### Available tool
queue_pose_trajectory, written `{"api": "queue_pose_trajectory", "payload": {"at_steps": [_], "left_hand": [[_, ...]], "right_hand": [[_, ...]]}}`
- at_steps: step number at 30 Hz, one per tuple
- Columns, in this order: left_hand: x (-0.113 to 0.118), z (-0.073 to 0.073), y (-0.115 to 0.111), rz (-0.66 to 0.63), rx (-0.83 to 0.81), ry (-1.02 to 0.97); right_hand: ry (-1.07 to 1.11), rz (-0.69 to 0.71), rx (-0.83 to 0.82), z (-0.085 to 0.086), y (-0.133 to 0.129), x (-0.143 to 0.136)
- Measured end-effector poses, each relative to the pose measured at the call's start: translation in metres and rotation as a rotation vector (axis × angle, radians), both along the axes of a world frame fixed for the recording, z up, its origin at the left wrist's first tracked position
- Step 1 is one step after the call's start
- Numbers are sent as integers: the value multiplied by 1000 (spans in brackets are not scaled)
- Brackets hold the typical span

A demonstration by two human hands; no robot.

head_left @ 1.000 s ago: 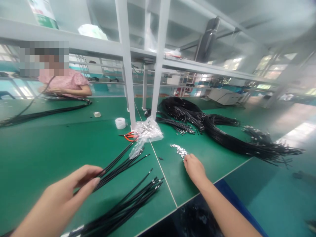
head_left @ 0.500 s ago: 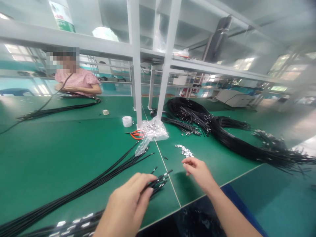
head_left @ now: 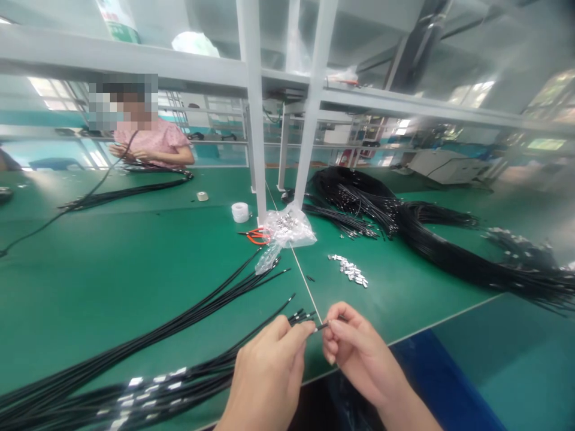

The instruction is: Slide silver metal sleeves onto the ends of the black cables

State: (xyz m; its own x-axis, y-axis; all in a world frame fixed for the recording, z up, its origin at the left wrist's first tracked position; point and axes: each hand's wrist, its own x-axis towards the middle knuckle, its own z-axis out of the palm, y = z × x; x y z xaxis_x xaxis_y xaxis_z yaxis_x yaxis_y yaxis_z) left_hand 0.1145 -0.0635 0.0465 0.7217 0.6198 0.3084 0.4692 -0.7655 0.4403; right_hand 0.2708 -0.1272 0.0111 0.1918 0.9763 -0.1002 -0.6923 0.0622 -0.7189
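My left hand (head_left: 272, 362) is closed on a black cable, whose thin end (head_left: 321, 327) sticks out past the thumb and forefinger. At that end, my right hand (head_left: 362, 353) pinches the cable tip between thumb and fingertips. Whether a small metal piece is also in this pinch I cannot make out. Several more black cables (head_left: 251, 338) run from beneath and beside my left hand toward the lower left, some with shiny white or silver bands. Beyond my right hand lies a loose group of small silver metal pieces (head_left: 350, 270) on the green table.
A clear plastic bag (head_left: 296, 230) of metal pieces lies by the shelf posts, beside orange-handled pliers (head_left: 256, 236) and a white tape roll (head_left: 240, 212). Another cable bundle (head_left: 148, 338) stretches left. Large black cable coils (head_left: 422, 254) occupy the right. A person (head_left: 153, 143) sits opposite, handling cable.
My right hand has moved from beside the silver pieces down to the cable end. My left hand has shifted right, bringing one cable tip to it. The whole view has shifted slightly.
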Motion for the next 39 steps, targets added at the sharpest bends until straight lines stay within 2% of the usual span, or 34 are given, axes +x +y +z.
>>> {"api": "queue_pose_trajectory", "payload": {"at_steps": [7, 10, 13, 16, 18, 21, 24, 27, 33, 35, 37, 39], "left_hand": [[-3, 2, 0, 2, -20, 71], [-3, 5, -1, 6, -52, 125], [-4, 8, 1, -45, -175, 84], [-7, 10, 6, -88, -336, -19], [-7, 10, 9, -98, -418, -58], [-6, 10, 12, -110, -494, -95], [-7, 9, 14, -99, -546, -134], [-7, 9, 18, -87, -600, -154], [0, 10, 34, -214, -720, -37], [-10, 13, 40, -202, -707, 2], [-30, 19, 44, -162, -661, 51], [-53, 26, 44, -56, -541, 183]], "right_hand": [[-120, -21, -43, 1, -2, -3], [-239, -51, -75, 3, -2, -5], [-310, -68, -92, 4, -1, -7], [-277, 14, -112, 4, 1, -8], [-347, 59, -123, 3, 2, -10], [-465, 69, -102, 3, 5, -15], [-420, 75, -68, 3, 7, -18], [-449, 21, -88, 6, 7, -17], [-780, -95, -159, 17, 0, -17], [-811, -115, -175, 18, 0, -17], [-815, -127, -193, 17, 1, -16], [-802, -137, -208, 18, 2, -18]]}}
